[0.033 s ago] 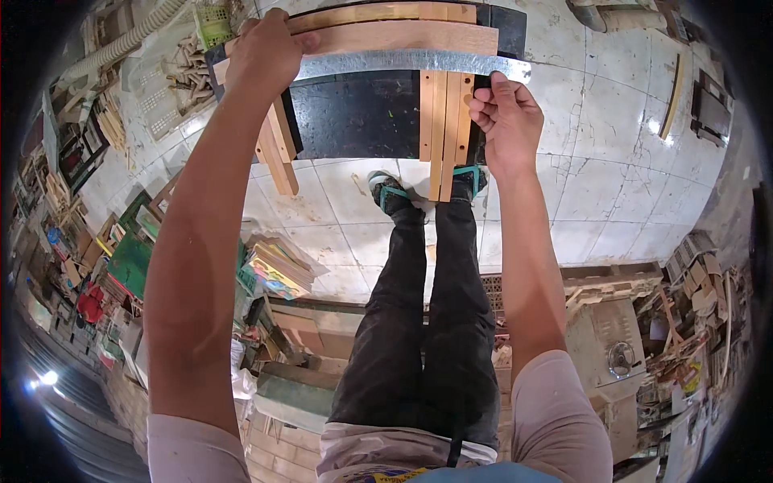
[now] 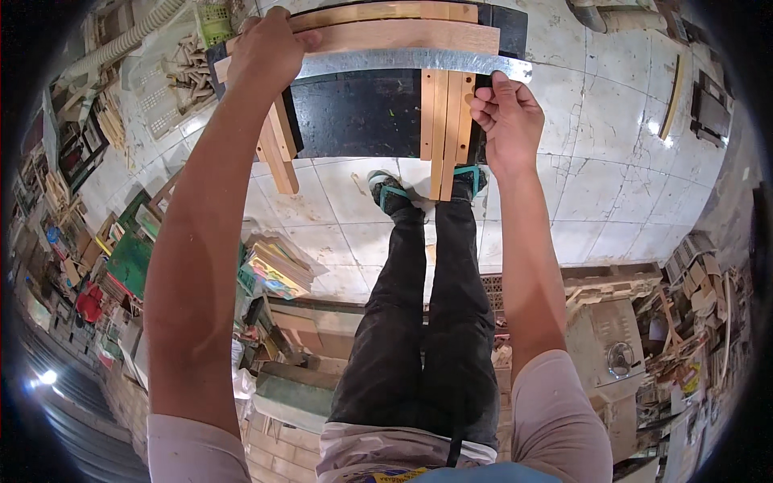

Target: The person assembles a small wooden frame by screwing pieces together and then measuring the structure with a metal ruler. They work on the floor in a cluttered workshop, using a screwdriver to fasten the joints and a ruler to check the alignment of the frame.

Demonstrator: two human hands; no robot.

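Observation:
A long metal ruler (image 2: 403,60) lies along the near edge of a planed wooden board (image 2: 427,36), above a black tabletop (image 2: 354,113). My left hand (image 2: 270,52) is closed over the board's left end, its thumb along the wood. That hand hides the ruler's left end. At the right, my right hand (image 2: 509,121) has its thumb and fingertips closed at the ruler's lower edge near its end, the other fingers curled. Below the ruler, several wooden strips (image 2: 437,133) with dark holes jut toward me, and more strips (image 2: 279,165) show beside my left forearm.
Another wooden board (image 2: 386,11) lies behind. At left are a green basket (image 2: 215,22), a ribbed hose (image 2: 133,36) and scattered wood offcuts (image 2: 192,72). A curved strip (image 2: 673,97) rests on the tiled floor (image 2: 604,113) at right. My sandalled feet (image 2: 390,196) stand near the table's edge.

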